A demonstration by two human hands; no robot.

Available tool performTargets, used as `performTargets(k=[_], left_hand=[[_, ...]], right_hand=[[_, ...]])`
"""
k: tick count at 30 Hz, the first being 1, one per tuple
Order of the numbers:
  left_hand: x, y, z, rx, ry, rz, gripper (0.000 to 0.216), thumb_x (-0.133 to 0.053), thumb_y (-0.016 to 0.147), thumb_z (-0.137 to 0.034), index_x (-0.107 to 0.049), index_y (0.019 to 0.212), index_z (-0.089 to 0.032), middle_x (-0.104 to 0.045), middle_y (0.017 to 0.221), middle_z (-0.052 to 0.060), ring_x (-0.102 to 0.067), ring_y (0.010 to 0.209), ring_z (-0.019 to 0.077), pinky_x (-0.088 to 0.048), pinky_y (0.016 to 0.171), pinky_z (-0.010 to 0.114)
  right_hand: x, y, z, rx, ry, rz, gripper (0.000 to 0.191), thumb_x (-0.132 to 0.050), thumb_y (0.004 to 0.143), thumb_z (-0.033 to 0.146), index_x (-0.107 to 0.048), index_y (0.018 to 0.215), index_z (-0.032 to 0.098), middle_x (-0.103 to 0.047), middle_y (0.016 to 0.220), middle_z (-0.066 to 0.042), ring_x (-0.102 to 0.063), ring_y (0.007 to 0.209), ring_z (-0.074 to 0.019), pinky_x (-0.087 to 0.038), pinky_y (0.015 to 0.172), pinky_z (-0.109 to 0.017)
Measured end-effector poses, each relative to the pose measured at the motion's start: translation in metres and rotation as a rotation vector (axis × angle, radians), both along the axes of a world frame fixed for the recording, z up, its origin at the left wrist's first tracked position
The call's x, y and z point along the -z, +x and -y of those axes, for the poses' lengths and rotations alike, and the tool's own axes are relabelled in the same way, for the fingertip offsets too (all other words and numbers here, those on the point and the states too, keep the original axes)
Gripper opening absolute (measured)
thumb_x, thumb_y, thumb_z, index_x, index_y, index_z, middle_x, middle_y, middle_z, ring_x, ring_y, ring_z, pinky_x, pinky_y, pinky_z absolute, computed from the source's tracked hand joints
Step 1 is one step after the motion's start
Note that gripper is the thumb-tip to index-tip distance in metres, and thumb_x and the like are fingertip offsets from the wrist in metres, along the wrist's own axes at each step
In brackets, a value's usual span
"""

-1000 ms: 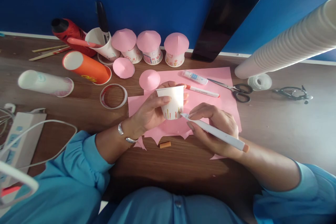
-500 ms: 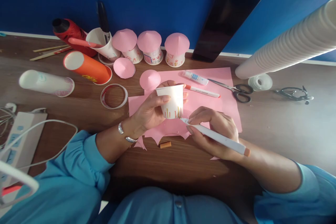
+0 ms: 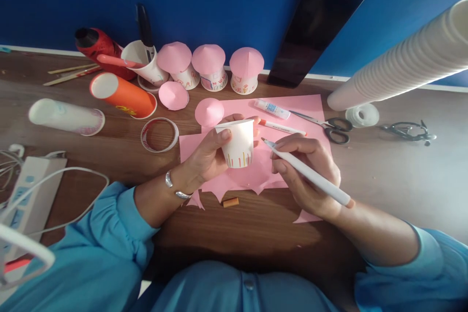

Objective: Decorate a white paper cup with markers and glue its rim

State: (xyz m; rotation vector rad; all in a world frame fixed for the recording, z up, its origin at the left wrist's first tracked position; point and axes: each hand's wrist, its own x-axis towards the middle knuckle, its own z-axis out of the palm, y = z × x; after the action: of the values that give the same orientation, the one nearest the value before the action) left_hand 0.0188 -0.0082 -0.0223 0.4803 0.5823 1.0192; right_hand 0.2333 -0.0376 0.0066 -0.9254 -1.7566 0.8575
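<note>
My left hand grips a small white paper cup with short coloured strokes drawn near its lower rim, held over a pink paper sheet. My right hand is closed on a white marker pen. The pen's tip points at the cup from the right and stands a little apart from it. An orange pen cap lies on the wooden table just below the cup.
Three cups with pink cone lids line the blue wall. Loose pink cones, a tape ring, glue stick, second marker, scissors, lying orange cup, tall cup stack, dark phone, power strip.
My right hand lifted the pen tip off the cup's lower edge and moved it up and to the right. My left hand turned the cup a little.
</note>
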Motion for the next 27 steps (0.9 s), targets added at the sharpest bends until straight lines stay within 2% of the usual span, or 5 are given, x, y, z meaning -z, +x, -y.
performTargets(k=[5, 12, 18, 21, 27], left_hand=[[0.001, -0.003, 0.0, -0.004, -0.032, -0.029, 0.061, -0.098, 0.074, -0.048, -0.073, 0.124, -0.023, -0.08, 0.104, 0.006, -0.076, 0.089, 0.0227, -0.062, 0.075, 0.033], [-0.008, -0.003, -0.001, -0.01, -0.063, 0.005, 0.07, -0.089, 0.082, -0.039, -0.063, 0.147, -0.031, -0.079, 0.132, 0.008, -0.076, 0.111, 0.027, -0.062, 0.084, 0.035], [-0.002, -0.001, 0.001, -0.087, -0.025, -0.006, 0.087, -0.096, 0.076, -0.054, -0.058, 0.152, -0.038, -0.08, 0.123, 0.004, -0.078, 0.109, 0.0258, -0.062, 0.093, 0.038], [0.002, -0.001, 0.001, -0.092, -0.047, -0.033, 0.09, -0.097, 0.076, -0.049, -0.055, 0.154, -0.038, -0.081, 0.119, 0.003, -0.079, 0.106, 0.0249, -0.061, 0.094, 0.038], [0.0, -0.002, -0.001, -0.059, -0.074, -0.036, 0.079, -0.092, 0.079, -0.043, -0.059, 0.15, -0.033, -0.079, 0.131, 0.008, -0.078, 0.113, 0.0288, -0.062, 0.092, 0.04]], right_hand=[[-0.001, 0.001, -0.001, 0.002, 0.02, 0.004, 0.019, -0.069, 0.1, 0.015, -0.064, 0.115, 0.025, -0.072, 0.095, -0.003, -0.069, 0.079, -0.0184, -0.058, 0.067, -0.035], [-0.002, 0.001, 0.0, 0.01, 0.028, 0.002, 0.018, -0.068, 0.1, 0.015, -0.063, 0.114, 0.025, -0.071, 0.092, -0.003, -0.069, 0.078, -0.0185, -0.058, 0.065, -0.035], [-0.003, 0.0, 0.0, -0.004, 0.03, 0.022, 0.018, -0.068, 0.1, 0.014, -0.063, 0.113, 0.025, -0.072, 0.091, -0.003, -0.069, 0.076, -0.018, -0.057, 0.064, -0.034], [-0.003, 0.001, 0.0, -0.008, -0.001, 0.033, 0.017, -0.069, 0.1, 0.015, -0.063, 0.112, 0.026, -0.073, 0.091, -0.002, -0.07, 0.076, -0.0179, -0.058, 0.064, -0.034], [-0.002, 0.001, 0.0, -0.041, 0.006, 0.023, 0.02, -0.069, 0.099, 0.013, -0.063, 0.114, 0.026, -0.074, 0.096, -0.003, -0.072, 0.078, -0.0171, -0.06, 0.065, -0.033]])
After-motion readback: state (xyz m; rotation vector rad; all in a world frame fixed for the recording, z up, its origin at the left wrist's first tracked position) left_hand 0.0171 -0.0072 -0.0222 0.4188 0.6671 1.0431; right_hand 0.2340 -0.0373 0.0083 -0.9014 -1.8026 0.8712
